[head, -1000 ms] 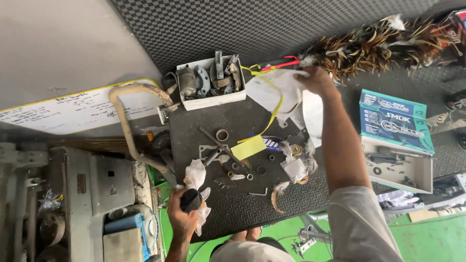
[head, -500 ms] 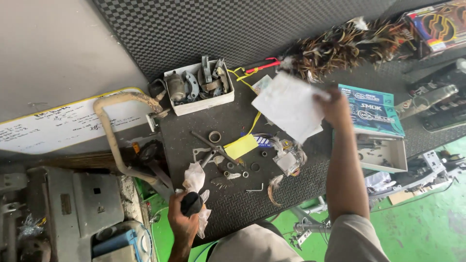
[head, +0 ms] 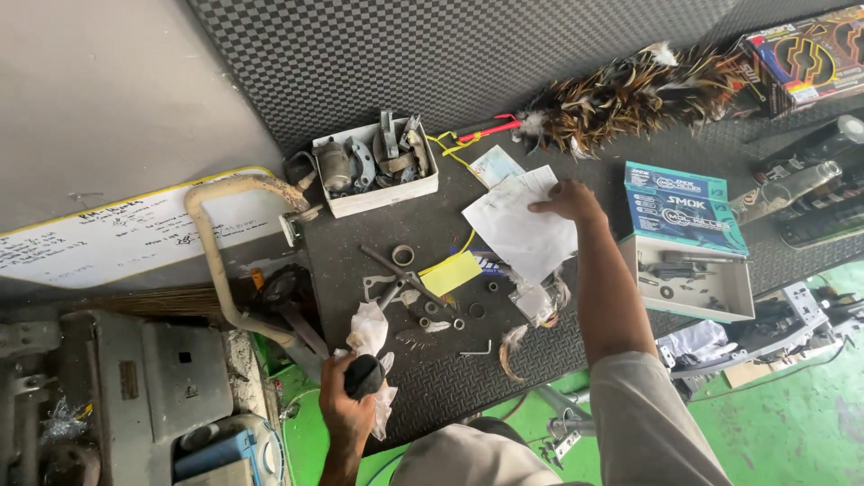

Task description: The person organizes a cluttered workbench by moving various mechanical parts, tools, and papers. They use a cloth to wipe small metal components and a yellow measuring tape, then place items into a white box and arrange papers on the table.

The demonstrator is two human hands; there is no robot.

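Observation:
My right hand [head: 569, 200] grips the far edge of a crumpled white paper sheet [head: 517, 227] just above the black rubber mat [head: 450, 378]. At the mat's near edge my left hand [head: 346, 403] is closed around a black round part [head: 364, 374] wrapped in a white rag [head: 369, 328]. Between the hands lie washers, nuts, a hex key [head: 474, 351], a metal bracket and a yellow card [head: 450, 272]. Part of the paper hides a plastic bag with small parts [head: 538, 301].
A white box of metal parts [head: 376, 166] stands at the back. A feather duster [head: 634, 94] lies along the back right. A teal box [head: 681, 202] and an open white box [head: 693, 283] sit right. A curved beige pipe [head: 216, 243] and grey machinery [head: 135, 378] are left.
My right hand has come back from the feather duster toward me with the paper and lowered it over the mat's middle. My left hand has stayed put with the wrapped part.

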